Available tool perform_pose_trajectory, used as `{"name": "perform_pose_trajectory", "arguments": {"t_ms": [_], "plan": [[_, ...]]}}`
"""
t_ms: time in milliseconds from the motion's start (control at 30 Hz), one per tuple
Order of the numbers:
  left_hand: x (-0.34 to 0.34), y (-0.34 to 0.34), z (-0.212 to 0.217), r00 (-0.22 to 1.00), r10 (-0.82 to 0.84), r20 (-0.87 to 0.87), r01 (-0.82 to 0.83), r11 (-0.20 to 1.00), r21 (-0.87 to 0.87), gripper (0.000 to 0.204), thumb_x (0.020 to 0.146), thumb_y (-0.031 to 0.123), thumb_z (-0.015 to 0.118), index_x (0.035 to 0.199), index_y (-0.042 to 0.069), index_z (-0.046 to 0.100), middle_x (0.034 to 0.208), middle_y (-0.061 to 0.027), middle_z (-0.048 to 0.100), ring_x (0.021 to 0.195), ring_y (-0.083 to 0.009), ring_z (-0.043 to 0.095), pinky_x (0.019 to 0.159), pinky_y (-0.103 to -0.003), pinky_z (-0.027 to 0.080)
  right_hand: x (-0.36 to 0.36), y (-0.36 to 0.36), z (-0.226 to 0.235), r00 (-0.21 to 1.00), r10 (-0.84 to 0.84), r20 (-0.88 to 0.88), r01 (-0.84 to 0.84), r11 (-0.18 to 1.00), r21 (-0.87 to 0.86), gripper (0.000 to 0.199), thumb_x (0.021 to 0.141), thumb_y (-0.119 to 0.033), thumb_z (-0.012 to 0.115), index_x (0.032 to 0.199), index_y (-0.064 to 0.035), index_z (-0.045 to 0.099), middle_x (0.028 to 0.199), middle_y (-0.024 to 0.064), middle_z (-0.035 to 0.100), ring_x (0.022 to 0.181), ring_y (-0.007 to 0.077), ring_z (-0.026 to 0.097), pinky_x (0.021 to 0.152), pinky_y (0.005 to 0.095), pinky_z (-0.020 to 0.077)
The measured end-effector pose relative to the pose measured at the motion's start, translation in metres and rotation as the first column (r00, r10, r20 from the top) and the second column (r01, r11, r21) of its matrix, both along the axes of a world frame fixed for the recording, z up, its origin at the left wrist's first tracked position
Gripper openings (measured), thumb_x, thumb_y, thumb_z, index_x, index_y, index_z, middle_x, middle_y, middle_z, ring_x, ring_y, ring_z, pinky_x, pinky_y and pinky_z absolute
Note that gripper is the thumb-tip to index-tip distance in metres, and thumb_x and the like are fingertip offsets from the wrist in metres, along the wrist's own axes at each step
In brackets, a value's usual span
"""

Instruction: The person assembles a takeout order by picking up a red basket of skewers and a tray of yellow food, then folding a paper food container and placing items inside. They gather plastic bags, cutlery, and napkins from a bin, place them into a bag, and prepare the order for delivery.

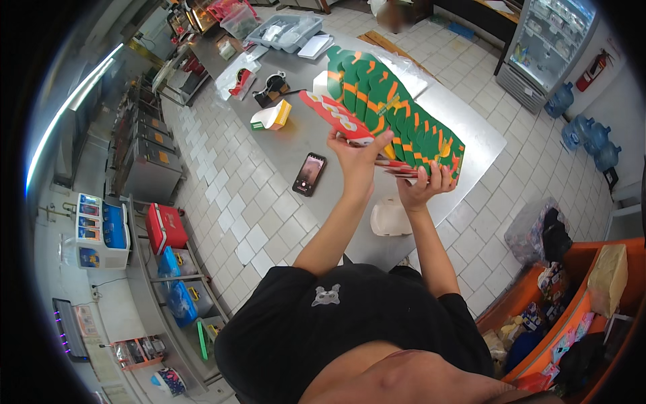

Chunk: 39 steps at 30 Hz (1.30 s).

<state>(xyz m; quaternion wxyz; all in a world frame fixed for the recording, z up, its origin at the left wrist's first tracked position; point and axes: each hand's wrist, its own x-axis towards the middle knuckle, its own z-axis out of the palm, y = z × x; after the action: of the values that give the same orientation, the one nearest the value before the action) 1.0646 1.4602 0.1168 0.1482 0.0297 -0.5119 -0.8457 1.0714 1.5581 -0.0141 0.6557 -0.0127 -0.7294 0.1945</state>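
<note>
Both my hands grip a fanned stack of flat cardboard food cartons (397, 111), printed green and orange with red and white undersides, held above the metal table. My left hand (354, 160) is closed on the stack's near left edge, thumb over the cardboard. On its near right edge, my right hand (422, 187) has its fingers curled over the front. Below the stack sits a pale open box (391, 217), close to my right forearm. A phone (309, 174) lies face up left of my left hand. Farther off stands a folded yellow, green and white carton (272, 116).
Steel table (279, 151) carries a black tape dispenser (274, 89), a red tape dispenser (241, 82) and a grey plastic tub (285, 34). An orange bin (572, 316) stands at my right. Shelves with a red cooler (165, 227) line the left. A glass-door fridge (548, 50) is far right.
</note>
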Motion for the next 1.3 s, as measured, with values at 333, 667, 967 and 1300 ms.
{"name": "perform_pose_trajectory", "arguments": {"t_ms": [333,667,967,1300], "plan": [[0.014,-0.045,-0.007,0.985,-0.066,-0.16,0.055,0.996,-0.068,0.098,0.056,0.02,0.089,0.127,0.015,0.021,0.128,-0.0083,0.034,0.119,-0.0236,0.041,0.097,-0.041,0.039,0.0,0.014,0.021,0.964,0.261,-0.047,-0.265,0.942,-0.206,0.086,0.056,-0.03,0.085,0.124,-0.011,0.035,0.127,0.0122,0.038,0.12,0.034,0.036,0.099,0.0542,0.0261],[-0.028,-0.058,0.018,0.871,-0.423,-0.25,0.112,0.666,-0.737,0.101,0.054,0.018,0.088,0.132,0.007,0.026,0.123,-0.0097,0.037,0.119,-0.0243,0.043,0.094,-0.038,0.044,0.003,0.01,0.022,0.778,0.568,0.266,-0.425,0.789,-0.443,0.107,0.047,-0.022,0.089,0.132,-0.0019,0.027,0.125,0.0184,0.04,0.117,0.0356,0.042,0.098,0.0425,0.0375],[-0.03,-0.048,-0.083,0.985,-0.117,-0.125,-0.068,0.402,-0.913,0.098,0.051,0.026,0.086,0.129,0.005,0.03,0.116,-0.0182,0.036,0.111,-0.0339,0.041,0.095,-0.043,0.038,-0.017,0.055,-0.051,0.073,0.847,0.526,-0.493,0.489,-0.719,0.121,0.05,-0.028,0.089,0.143,-0.0007,0.016,0.142,0.0207,0.034,0.132,0.0324,0.034,0.108,0.0386,0.0292],[-0.011,-0.073,-0.107,0.988,-0.048,-0.143,-0.102,0.489,-0.866,0.128,0.053,0.038,0.086,0.142,0.002,0.002,0.138,-0.0236,0.023,0.13,-0.0355,0.026,0.106,-0.045,0.026,0.118,0.095,-0.082,-0.16,0.951,0.265,-0.174,0.237,-0.956,0.134,0.039,-0.019,0.093,0.147,-0.0129,0.013,0.149,0.012,0.026,0.137,0.0329,0.025,0.109,0.0497,0.0201]]}}
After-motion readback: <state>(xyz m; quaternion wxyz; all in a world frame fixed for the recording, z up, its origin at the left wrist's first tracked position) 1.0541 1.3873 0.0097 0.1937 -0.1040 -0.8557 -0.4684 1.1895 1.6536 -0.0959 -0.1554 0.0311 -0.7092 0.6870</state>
